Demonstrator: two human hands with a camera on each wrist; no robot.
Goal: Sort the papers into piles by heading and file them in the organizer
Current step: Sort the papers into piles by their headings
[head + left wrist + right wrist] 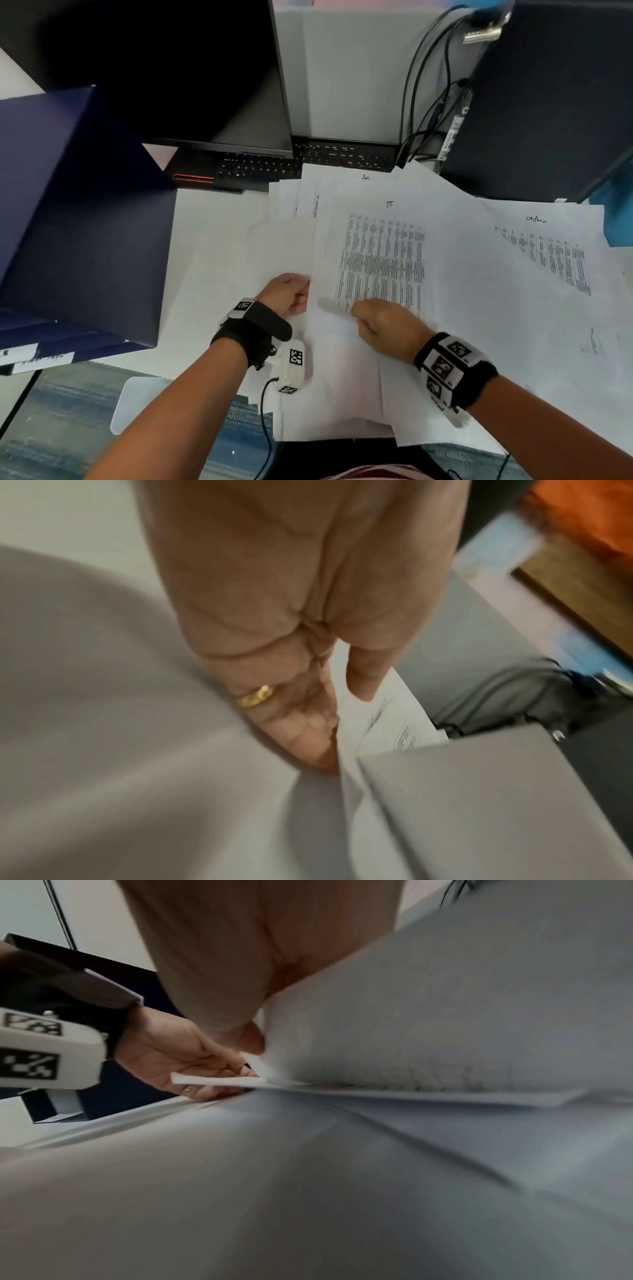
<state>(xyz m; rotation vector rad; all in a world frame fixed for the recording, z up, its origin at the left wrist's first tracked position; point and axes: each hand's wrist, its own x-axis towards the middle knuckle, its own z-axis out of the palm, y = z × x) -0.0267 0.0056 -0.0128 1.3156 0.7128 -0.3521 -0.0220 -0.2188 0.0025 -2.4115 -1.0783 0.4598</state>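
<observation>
While both the left hand (286, 293) and right hand (383, 323) pinch sheets of the papers (380, 260) fanned loosely right of the organizer (82, 219), sorting looks barely begun and no filing shows.

**Three cameras: one overhead, two close at the hands**

The head view looks steeply down from above the near edge of the desk (212, 219), facing away from the person, wide enough to take in both forearms, the spread papers (380, 260) and the monitors at the far side.

The left wrist view sits very close behind the left hand (294, 631), facing along its fingers toward the far right.

The right wrist view lies low, almost at paper level, close to the right hand (222, 969), facing left.

All three share the papers between the hands; the right wrist view also catches the left hand (171, 1053), as the head view does
</observation>
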